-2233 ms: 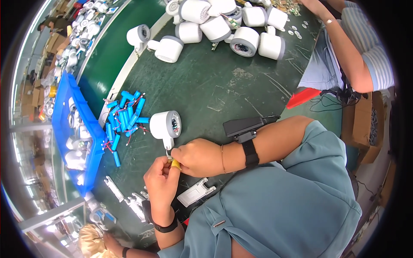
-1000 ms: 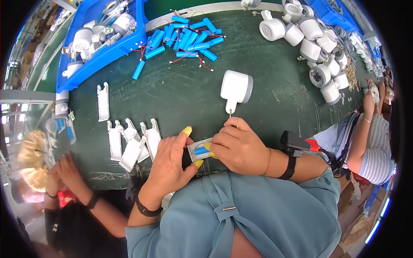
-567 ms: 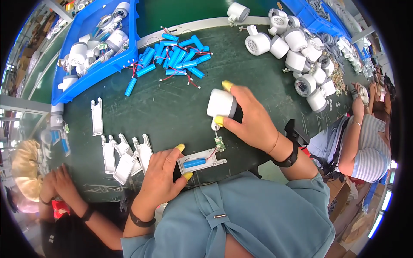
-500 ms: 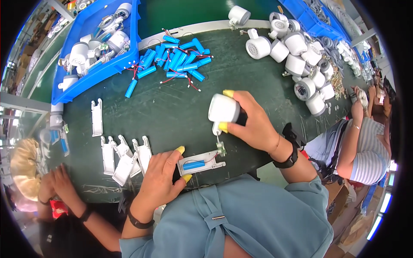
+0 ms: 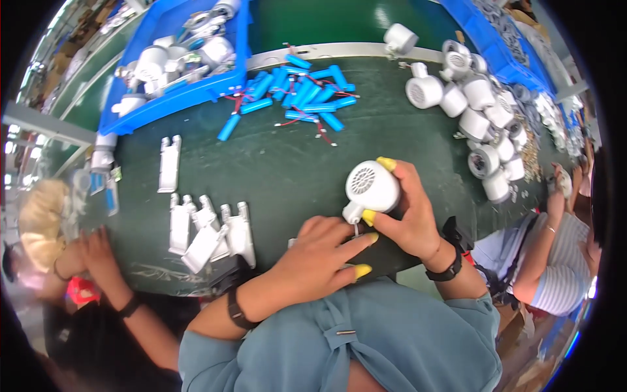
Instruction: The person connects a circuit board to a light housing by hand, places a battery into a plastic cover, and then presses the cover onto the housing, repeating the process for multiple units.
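Note:
My right hand [image 5: 411, 212] grips a small white fan head [image 5: 370, 187] by its side, thumb and fingers around it. The fan's round grille faces up, and its short neck points down toward my left hand [image 5: 320, 258]. A thin pale wire [image 5: 357, 228] runs from the neck to the fingers of my left hand. That hand is curled over a white handle shell, its index finger and thumb apart; only a sliver of the shell [image 5: 292, 242] shows. The blue battery and green circuit board in the shell are hidden beneath it.
Several white handle shells [image 5: 208, 242] lie to the left. Wired blue batteries [image 5: 304, 95] are heaped at the back, beside a blue bin [image 5: 176, 98] of fan parts. White fan heads [image 5: 480, 124] pile up at the right. Co-workers' hands [image 5: 91, 251] are at both sides.
My left hand has slid right over the handle shell, covering it and the battery. My right hand has lowered the fan head and turned its grille upward. The view has shifted slightly.

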Tool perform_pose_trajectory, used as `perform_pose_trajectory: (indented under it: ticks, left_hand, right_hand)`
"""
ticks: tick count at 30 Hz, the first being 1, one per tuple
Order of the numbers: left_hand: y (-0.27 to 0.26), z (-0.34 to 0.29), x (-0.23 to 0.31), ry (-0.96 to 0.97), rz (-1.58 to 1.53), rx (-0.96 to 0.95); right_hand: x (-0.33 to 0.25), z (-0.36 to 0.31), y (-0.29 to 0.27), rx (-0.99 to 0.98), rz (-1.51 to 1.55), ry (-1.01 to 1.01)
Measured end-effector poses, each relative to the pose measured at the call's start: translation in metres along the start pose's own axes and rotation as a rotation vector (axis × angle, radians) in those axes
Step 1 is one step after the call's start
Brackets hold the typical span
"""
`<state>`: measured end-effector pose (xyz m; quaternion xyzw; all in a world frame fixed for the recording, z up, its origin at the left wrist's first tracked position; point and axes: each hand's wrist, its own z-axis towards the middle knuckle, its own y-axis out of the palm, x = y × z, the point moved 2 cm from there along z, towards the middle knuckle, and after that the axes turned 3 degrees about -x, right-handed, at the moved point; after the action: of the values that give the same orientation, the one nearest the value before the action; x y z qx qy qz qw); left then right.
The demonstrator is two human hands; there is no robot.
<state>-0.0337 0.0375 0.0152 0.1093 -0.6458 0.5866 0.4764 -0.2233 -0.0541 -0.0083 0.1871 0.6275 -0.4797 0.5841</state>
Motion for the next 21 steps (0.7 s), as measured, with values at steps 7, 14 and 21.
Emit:
perform_pose_trajectory:
  ticks: [7,14,21]
  left_hand:
    - [-0.055,-0.039,0.003,-0.101,-0.627,0.393]
    - [-0.188,-0.115,-0.003,-0.739,-0.117,0.702]
    - [-0.228,-0.180,-0.110,-1.013,0.542,0.589]
  right_hand:
    - [-0.030,0.024,0.032,-0.217,0.527,0.203]
    - [-0.030,0.020,0.039,-0.426,0.265,0.085]
    - [-0.020,0.017,0.025,-0.415,0.182,0.163]
